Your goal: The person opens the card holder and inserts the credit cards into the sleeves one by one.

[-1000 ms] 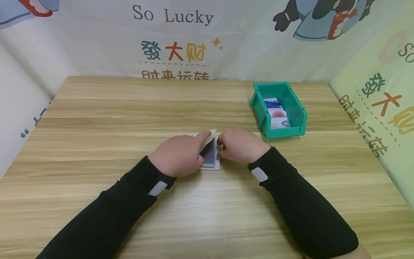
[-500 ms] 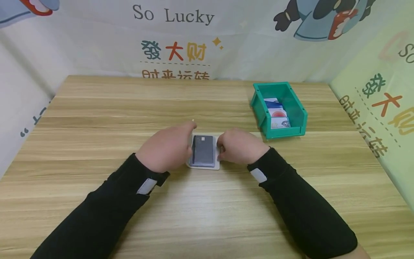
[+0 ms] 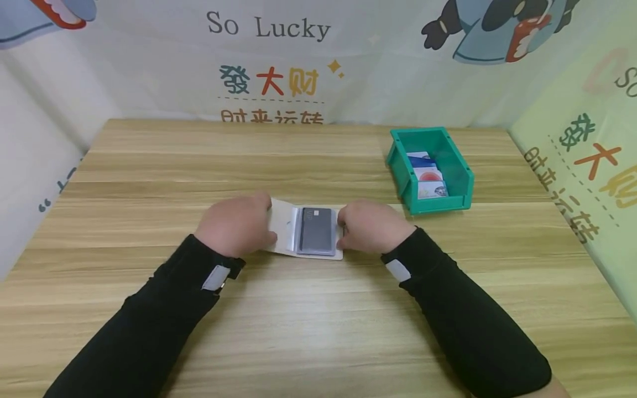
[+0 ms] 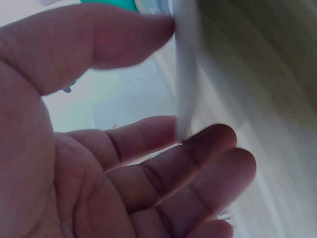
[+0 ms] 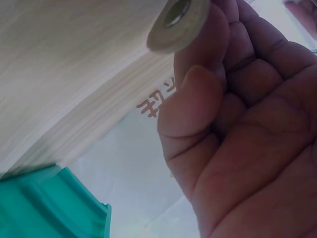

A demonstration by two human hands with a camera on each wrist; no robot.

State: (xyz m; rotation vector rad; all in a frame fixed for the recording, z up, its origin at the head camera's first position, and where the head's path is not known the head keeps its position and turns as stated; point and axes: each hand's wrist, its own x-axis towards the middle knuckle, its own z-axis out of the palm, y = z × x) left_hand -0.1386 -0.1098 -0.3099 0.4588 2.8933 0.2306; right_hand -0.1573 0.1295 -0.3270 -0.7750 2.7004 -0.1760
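Observation:
A cream card holder (image 3: 282, 224) lies open like a booklet on the wooden table, its left cover raised a little. Under its clear sleeve sits a dark grey bank card (image 3: 317, 231) with a small chip near the top. My left hand (image 3: 236, 225) holds the outer edge of the left cover; in the left wrist view the thumb and fingertips meet that thin cover (image 4: 186, 69). At the opposite side, my right hand (image 3: 374, 225) grips the right edge with curled fingers. A rounded tab with a metal snap (image 5: 177, 14) shows beside its fingers in the right wrist view.
A green bin (image 3: 438, 205) stands behind and right of my right hand, with several cards (image 3: 431, 189) inside. The wooden table (image 3: 308, 326) reaches back to a printed cloth (image 3: 378, 88) hanging along its rear and sides.
My left hand has moved left, swinging the card holder's cover over from right to left and uncovering the grey card. My right hand has stayed at the right edge.

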